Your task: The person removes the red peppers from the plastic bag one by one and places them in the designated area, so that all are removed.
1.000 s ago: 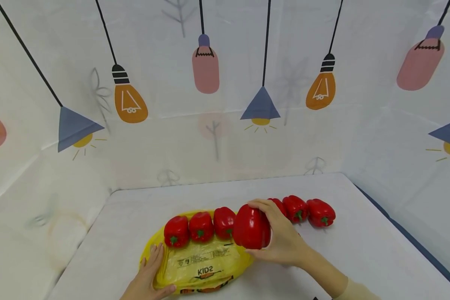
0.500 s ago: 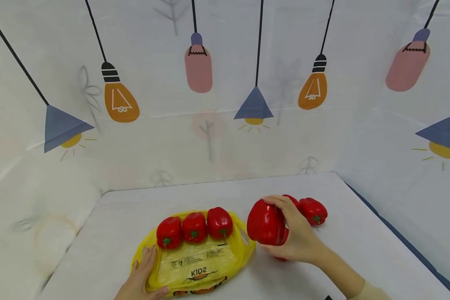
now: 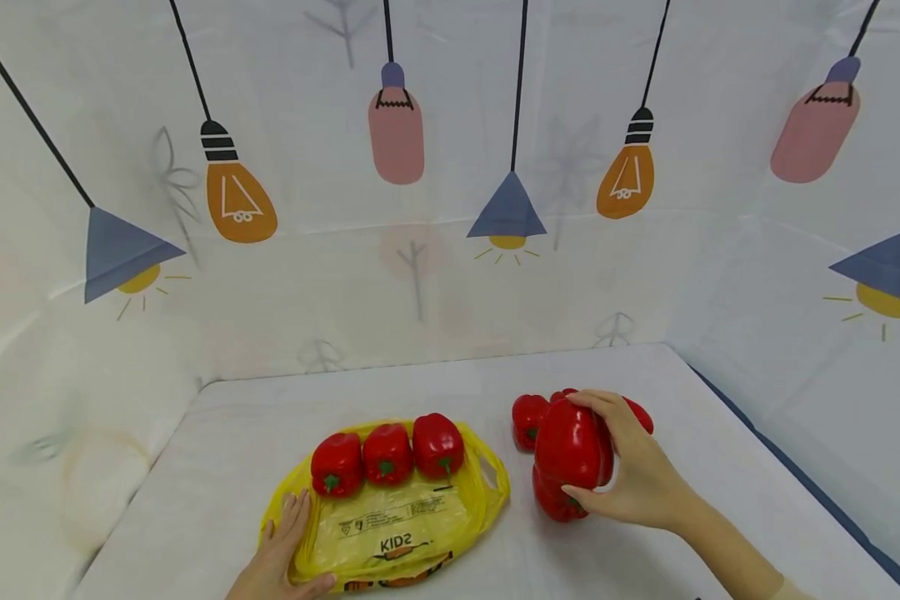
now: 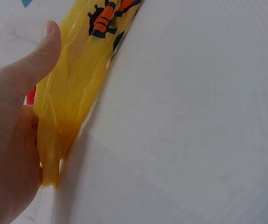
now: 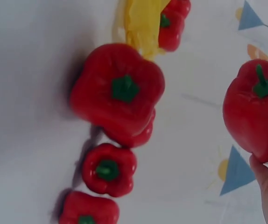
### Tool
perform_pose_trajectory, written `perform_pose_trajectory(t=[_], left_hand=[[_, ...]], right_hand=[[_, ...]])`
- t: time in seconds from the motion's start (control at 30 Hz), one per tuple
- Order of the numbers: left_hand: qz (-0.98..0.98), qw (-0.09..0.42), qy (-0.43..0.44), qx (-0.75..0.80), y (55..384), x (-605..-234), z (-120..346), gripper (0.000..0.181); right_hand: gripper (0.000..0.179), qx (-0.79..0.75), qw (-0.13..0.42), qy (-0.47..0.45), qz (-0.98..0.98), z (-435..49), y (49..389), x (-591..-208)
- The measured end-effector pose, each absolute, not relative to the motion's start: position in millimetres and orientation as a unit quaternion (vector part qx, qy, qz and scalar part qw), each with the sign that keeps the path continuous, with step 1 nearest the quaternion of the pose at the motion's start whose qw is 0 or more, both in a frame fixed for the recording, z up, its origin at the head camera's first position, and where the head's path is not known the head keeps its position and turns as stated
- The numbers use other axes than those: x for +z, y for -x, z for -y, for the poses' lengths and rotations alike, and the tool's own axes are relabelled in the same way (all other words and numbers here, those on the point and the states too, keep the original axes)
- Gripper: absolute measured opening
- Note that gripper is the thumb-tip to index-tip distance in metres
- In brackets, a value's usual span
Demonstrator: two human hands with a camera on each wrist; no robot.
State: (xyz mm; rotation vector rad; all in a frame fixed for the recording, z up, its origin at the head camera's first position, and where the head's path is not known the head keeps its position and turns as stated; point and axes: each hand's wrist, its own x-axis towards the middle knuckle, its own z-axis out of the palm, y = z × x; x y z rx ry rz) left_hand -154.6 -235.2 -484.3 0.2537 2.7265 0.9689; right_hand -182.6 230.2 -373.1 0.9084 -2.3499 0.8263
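My right hand point(image 3: 641, 462) grips a large red bell pepper point(image 3: 572, 446) above the right part of the table, fingers over its top and thumb below. In the right wrist view this bell pepper point(image 5: 250, 114) hangs at the right edge, green stem showing. Another bell pepper point(image 3: 557, 504) stands on the table partly hidden below it. My left hand point(image 3: 279, 546) rests with extended fingers against the left edge of a yellow plastic bag point(image 3: 390, 525) marked KIDS. Three red bell peppers point(image 3: 387, 454) sit in a row along the bag's far side.
Behind my right hand are more red bell peppers point(image 3: 530, 419), some partly hidden by the hand and the held one. The right wrist view shows several bell peppers point(image 5: 108, 169) lined up on the white table point(image 3: 270, 417). A printed white cloth point(image 3: 450, 283) hangs behind and at the sides.
My right hand has carried the held bell pepper rightward, from beside the row on the yellow bag to above the peppers at the right. My left hand stays at the bag's edge.
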Motion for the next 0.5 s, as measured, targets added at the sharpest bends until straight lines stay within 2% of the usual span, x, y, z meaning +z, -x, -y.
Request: perform_pose_trajectory(t=[0.5], left_hand=[[-0.93,0.096,-0.092,0.344,154,-488,235,0.109]], right_hand=[[0.115,0.226,0.265,-0.284,0.893,-278,183,-381]])
